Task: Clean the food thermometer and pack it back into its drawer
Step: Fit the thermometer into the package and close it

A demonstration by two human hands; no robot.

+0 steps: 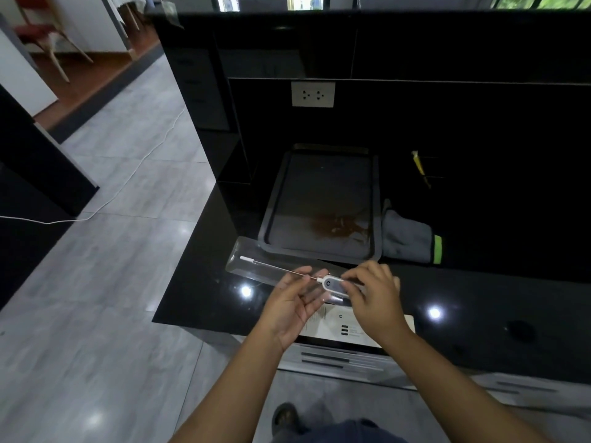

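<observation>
The food thermometer (329, 282) has a grey oval head and a long thin metal probe that points left, ending in a white tip cap (247, 259). It lies over a clear plastic case (243, 263) on the black counter. My right hand (372, 298) pinches the head from the right. My left hand (295, 297) is palm up under the probe near the head, fingers curled around the case's near end. A white printed card (339, 327) lies just below the hands. A grey cloth with a green stripe (411, 238) sits to the right of the tray.
A dark baking tray (319, 174) with a brown stain lies behind the hands. A yellow-handled tool (420, 167) rests further right. Grey drawer fronts (335, 359) show under the counter edge. A wall socket (312, 94) sits at the back; a white cable (128, 177) crosses the tiled floor on the left.
</observation>
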